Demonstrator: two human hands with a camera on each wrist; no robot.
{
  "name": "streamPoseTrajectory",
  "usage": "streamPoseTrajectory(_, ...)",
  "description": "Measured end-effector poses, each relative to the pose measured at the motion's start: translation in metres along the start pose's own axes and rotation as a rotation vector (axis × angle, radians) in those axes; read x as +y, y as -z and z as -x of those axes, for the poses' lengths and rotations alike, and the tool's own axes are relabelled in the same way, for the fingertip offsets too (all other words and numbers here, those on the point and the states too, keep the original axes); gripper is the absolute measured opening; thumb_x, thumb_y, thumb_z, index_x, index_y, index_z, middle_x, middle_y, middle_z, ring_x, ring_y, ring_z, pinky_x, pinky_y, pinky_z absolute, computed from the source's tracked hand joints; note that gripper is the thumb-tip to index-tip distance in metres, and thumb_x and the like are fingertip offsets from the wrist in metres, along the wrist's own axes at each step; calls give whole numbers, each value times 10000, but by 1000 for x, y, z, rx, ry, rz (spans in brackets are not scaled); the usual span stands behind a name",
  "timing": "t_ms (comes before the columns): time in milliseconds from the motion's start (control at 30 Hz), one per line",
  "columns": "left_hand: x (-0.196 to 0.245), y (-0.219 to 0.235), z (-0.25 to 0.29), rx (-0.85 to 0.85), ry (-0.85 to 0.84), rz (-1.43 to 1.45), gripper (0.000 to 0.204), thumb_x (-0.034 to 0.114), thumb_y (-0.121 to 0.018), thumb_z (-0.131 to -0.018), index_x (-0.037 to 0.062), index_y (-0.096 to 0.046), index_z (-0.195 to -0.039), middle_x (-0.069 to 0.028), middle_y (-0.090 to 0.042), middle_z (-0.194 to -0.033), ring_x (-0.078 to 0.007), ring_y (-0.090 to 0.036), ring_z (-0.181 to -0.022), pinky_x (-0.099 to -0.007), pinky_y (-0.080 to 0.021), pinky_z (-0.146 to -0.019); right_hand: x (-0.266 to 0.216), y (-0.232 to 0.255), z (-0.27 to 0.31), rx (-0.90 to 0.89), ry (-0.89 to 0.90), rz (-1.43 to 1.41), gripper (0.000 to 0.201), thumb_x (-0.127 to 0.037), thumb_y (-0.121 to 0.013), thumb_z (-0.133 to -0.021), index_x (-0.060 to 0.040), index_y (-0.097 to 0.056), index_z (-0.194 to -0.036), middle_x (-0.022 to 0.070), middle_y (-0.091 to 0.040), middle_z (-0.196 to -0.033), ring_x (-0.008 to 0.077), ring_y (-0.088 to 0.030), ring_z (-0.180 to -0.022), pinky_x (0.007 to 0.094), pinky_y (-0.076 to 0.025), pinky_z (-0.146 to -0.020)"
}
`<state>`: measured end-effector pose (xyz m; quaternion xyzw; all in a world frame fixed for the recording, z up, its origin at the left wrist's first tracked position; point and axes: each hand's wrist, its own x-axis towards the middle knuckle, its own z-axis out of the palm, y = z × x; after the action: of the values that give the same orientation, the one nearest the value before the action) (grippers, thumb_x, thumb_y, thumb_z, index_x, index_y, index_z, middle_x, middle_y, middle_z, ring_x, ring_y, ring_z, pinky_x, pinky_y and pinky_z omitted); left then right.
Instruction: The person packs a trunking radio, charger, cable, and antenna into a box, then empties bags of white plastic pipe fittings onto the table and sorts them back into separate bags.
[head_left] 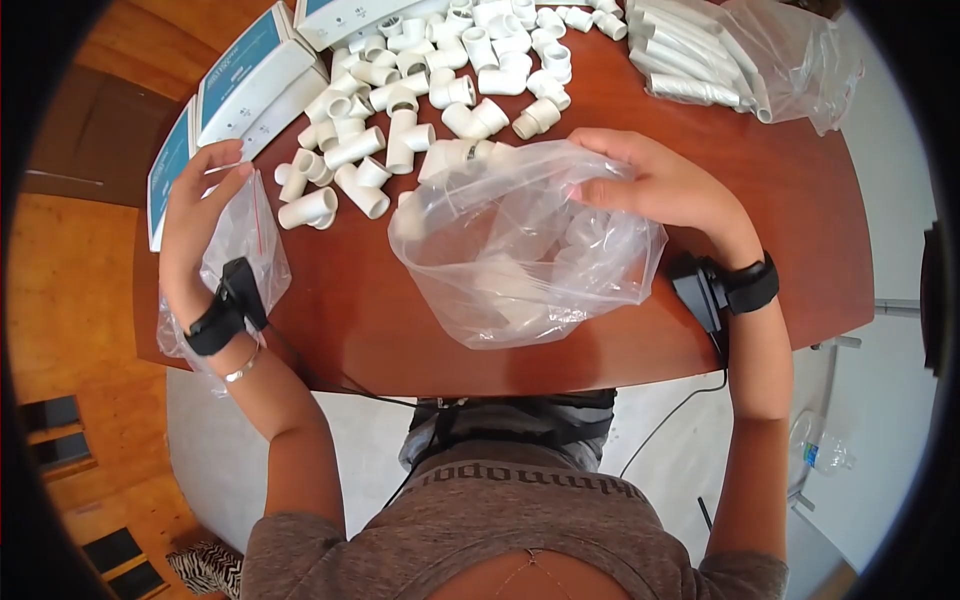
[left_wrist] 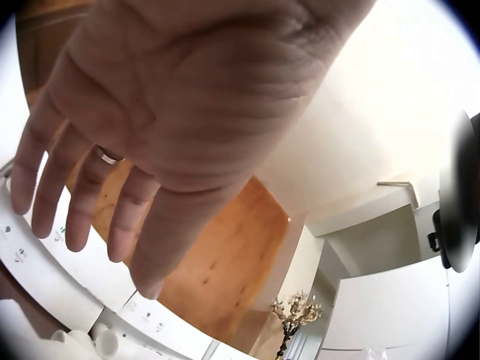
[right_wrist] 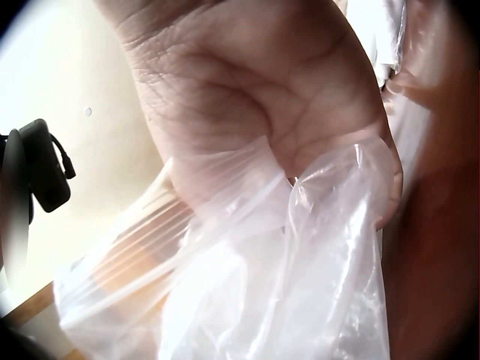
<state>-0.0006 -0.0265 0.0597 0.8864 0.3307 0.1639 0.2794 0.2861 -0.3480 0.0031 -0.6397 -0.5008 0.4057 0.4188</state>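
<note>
A large clear plastic bag (head_left: 520, 260) lies with its mouth spread on the near part of the table, and some white fittings show behind its film. My right hand (head_left: 665, 185) grips the bag's rim at its right side; film bunches by the thumb and covers the fingers in the right wrist view (right_wrist: 255, 97). On the left, my left hand (head_left: 195, 225) is raised with fingers extended and nothing in it. A smaller clear bag with a red stripe (head_left: 260, 235) hangs at the table's left edge, just beside and below that hand.
Many white pipe fittings (head_left: 400, 130) are heaped across the back middle. Blue-and-white boxes (head_left: 250, 85) line the left rear edge. At the back right lies a bag of white pipes (head_left: 695, 60). The curved wooden table (head_left: 790, 240) ends close to the person's body.
</note>
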Motion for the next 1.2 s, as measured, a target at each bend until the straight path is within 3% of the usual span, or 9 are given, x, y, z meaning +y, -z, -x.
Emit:
streamPoseTrajectory(167,25,37,20,15,-74,88,237,100,-629,-874,9,-600,-1090,-52,-627,-1042,-146,-568,-961,-283,-451,-838,2,1,-1,-9,5,-2,368,-239,-638,-855,-4,-570,-1131,74,-629,-1019,148,-570,-934,275,-448,-847)
streamPoseTrajectory(333,54,80,29,-171,-205,-252,149,67,-633,-848,-2,-625,-980,-59,-646,-939,-141,-584,-881,-268,-450,-778,-7,-1,2,-18,6,-37,313,-218,-628,-862,-7,-578,-1089,58,-625,-983,133,-565,-896,274,-450,-821)
streamPoseTrajectory(500,48,120,35,-255,-219,-423,106,23,-614,-845,-7,-627,-946,-83,-655,-875,-175,-593,-815,-272,-453,-747,-3,1,0,-28,-16,-37,309,-211,-636,-861,-11,-584,-1090,56,-622,-987,131,-565,-902,275,-451,-818)
streamPoseTrajectory(567,40,141,40,-98,-314,-742,112,12,-612,-840,-8,-624,-950,-96,-648,-894,-202,-596,-811,-277,-451,-738,4,1,-1,2,-25,4,338,-212,-654,-851,-15,-583,-1117,56,-619,-1008,129,-565,-921,274,-451,-827)
streamPoseTrajectory(733,-9,256,77,153,-335,-1023,122,61,-585,-901,-16,-618,-990,-100,-618,-898,-190,-581,-830,-277,-447,-735,-5,-2,1,22,-105,-69,356,-173,-671,-850,-8,-558,-1144,27,-581,-1051,109,-526,-965,252,-430,-864)
streamPoseTrajectory(800,-34,310,105,419,-451,-1222,186,98,-575,-926,-5,-618,-1075,-57,-612,-874,-170,-548,-781,-270,-430,-703,0,-3,2,16,-101,-74,360,-176,-673,-850,-9,-556,-1146,26,-581,-1052,107,-526,-962,252,-432,-862)
streamPoseTrajectory(900,-16,311,134,510,-479,-1178,228,148,-558,-950,30,-622,-1135,-39,-619,-888,-134,-531,-764,-276,-423,-683,6,-3,2,79,-118,-125,402,-183,-692,-826,-3,-574,-1165,49,-601,-1081,130,-547,-989,270,-442,-862)
streamPoseTrajectory(1033,-29,321,153,442,-387,-1247,220,160,-556,-953,35,-635,-1115,-40,-628,-919,-124,-521,-750,-277,-421,-672,5,-2,0,49,-112,-86,434,-178,-698,-824,8,-563,-1192,60,-593,-1115,134,-540,-1023,270,-433,-884)
streamPoseTrajectory(1200,-2,189,122,500,-311,-839,184,111,-540,-951,-8,-620,-1067,-58,-644,-981,-113,-579,-842,-244,-456,-771,-2,0,1,6,-128,-120,466,-182,-697,-830,25,-543,-1218,80,-588,-1146,145,-534,-1052,272,-426,-904)
